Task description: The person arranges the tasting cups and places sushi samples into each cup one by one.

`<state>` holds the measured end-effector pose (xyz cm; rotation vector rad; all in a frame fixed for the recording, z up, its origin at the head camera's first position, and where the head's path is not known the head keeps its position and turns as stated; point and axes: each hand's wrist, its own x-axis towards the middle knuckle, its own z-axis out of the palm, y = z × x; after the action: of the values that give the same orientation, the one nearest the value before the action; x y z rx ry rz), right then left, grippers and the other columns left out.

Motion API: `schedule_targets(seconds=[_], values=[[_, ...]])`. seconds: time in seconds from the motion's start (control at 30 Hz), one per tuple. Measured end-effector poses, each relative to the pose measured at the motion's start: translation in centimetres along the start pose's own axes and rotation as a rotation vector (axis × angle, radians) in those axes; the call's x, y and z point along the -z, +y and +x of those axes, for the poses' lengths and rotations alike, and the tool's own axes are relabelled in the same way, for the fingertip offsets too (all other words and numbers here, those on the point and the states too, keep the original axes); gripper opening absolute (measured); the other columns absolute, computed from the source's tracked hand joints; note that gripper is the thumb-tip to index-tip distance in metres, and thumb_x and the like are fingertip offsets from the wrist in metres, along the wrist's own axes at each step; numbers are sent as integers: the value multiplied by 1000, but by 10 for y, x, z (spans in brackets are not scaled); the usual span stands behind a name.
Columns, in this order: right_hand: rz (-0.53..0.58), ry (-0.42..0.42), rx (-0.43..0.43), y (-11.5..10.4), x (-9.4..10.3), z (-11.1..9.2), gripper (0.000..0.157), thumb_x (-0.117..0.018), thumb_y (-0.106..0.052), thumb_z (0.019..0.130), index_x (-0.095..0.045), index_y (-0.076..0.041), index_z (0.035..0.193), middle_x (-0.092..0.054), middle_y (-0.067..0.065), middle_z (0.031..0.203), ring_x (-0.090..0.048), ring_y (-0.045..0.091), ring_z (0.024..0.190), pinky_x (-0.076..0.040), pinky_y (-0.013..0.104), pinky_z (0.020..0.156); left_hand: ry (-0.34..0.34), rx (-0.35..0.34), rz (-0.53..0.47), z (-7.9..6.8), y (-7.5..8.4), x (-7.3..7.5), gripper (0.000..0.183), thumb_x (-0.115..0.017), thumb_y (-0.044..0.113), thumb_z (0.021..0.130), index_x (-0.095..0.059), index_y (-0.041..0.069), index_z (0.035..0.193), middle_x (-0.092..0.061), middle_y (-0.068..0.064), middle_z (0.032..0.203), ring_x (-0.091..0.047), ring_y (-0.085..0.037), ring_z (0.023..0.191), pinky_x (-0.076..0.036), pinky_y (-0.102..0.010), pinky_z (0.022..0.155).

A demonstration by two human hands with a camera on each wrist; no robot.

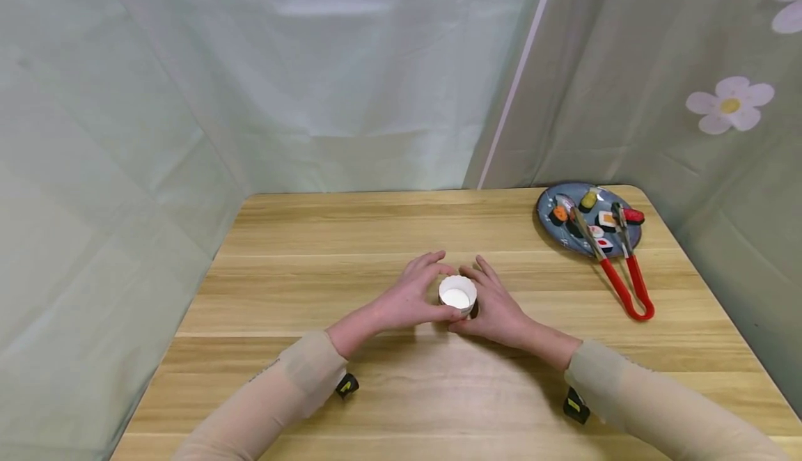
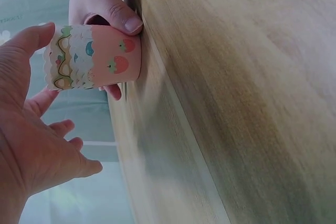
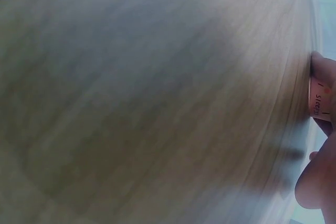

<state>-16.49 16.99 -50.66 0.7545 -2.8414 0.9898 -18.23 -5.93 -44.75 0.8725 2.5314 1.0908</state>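
A nested stack of paper baking cups (image 1: 457, 296) stands upright on the table near its middle, white inside with scalloped rims. In the left wrist view the outermost cup (image 2: 118, 61) is pink with strawberries. My left hand (image 1: 413, 295) pinches the stack's rim between thumb and index finger, its other fingers spread. From the right, my right hand (image 1: 498, 311) grips the stack lower, near the base, its thumb (image 2: 126, 18) lying on the pink wall. Only a pink strip of cup (image 3: 319, 99) with lettering shows at the right wrist view's edge.
At the back right, a blue plate (image 1: 567, 239) carries several sushi-like pieces. Tongs with red handles (image 1: 619, 288) lie across it, handles reaching onto the wooden table (image 1: 301, 238). Fabric curtains (image 1: 376, 85) enclose the table's back and sides. Small black devices (image 1: 576, 407) sit under both wrists.
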Motion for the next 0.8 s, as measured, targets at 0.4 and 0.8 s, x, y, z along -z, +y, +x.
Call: schedule_targets(seconds=[0.4,0.8], values=[[3,-2,0,0,0,1,91,-96,-41,68,-57,-8,143,-42,22,156,-8,38,155,-18,60,121,27,-35,-21,0,2,1,60,-83,45,83,-58,25,133,-24,-7,167,-12,-26,155,-22,-65,116],[-7,46,135,6,-4,4,85,-97,-40,66,-61,-6,135,-55,12,145,-23,41,151,-5,50,125,155,-116,-42,1,16,28,56,-88,33,81,-61,21,128,-25,-6,166,-13,-27,154,-17,-65,118]])
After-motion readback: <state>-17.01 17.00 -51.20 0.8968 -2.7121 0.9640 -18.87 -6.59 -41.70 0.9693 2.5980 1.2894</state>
